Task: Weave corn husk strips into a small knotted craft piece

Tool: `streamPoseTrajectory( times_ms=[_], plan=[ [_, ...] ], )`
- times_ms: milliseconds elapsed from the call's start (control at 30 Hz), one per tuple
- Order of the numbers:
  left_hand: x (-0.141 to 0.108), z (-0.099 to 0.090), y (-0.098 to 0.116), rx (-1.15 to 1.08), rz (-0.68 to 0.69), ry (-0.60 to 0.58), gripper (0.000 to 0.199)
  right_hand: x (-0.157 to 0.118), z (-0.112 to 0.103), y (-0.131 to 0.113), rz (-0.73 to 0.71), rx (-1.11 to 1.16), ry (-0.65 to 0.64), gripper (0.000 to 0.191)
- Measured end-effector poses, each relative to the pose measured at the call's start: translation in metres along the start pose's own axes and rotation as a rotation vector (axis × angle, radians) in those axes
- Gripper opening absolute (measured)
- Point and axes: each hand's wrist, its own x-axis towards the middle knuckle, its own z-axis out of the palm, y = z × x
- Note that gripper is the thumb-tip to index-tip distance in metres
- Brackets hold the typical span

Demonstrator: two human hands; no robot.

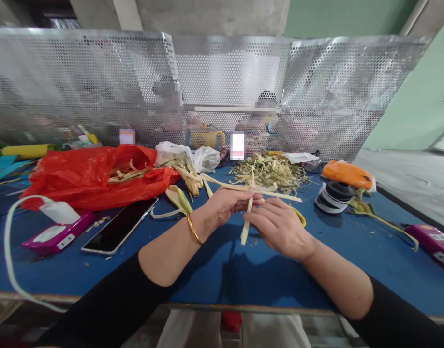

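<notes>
Pale corn husk strips (245, 232) cross one another between my two hands above the blue table. My left hand (225, 207), with a gold bangle at the wrist, is closed on the strips near their crossing. The fingers of my right hand (282, 227) pinch the strip that hangs down toward me. Another strip runs sideways over my fingers, its end sticking out to the right. Behind my right hand a yellow curved loop (299, 216) shows partly; the rest is hidden. A loose husk (178, 198) lies just left of my left wrist.
Shredded husk (271, 173) is heaped behind my hands. A red plastic bag (80, 176), a phone (120, 227) and a purple power strip (57, 237) lie left. Black-and-white spools (333, 197) and an orange packet (347, 175) stand right. A perforated metal screen (225, 63) closes off the back.
</notes>
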Motion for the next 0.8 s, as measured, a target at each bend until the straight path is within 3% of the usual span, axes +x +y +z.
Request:
streamPoseTrajectory(
  times_ms=[133,233,300,467,633,800],
  plan=[
    [0.001,-0.004,0.006,-0.004,0.012,-0.048,0.013,-0.003,-0.003,0.012,0.415,-0.149,0.057,0.022],
    [0.0,-0.005,0.01,-0.015,-0.009,-0.074,0.016,-0.007,-0.001,0.026,0.587,-0.154,-0.101,0.023],
    [-0.001,-0.003,0.009,-0.031,-0.014,-0.043,0.016,-0.01,0.002,0.031,0.62,-0.085,-0.184,0.027],
    [0.0,0.007,-0.002,-0.062,-0.033,0.085,0.008,-0.01,0.007,0.027,0.626,-0.019,-0.222,0.03],
    [0.002,0.01,-0.003,-0.068,-0.022,0.105,0.008,-0.007,0.005,0.024,0.648,0.084,-0.298,0.03],
    [0.001,0.007,0.003,-0.054,-0.051,0.119,0.006,-0.006,-0.003,0.028,0.759,0.318,-0.344,0.031]
  ],
)
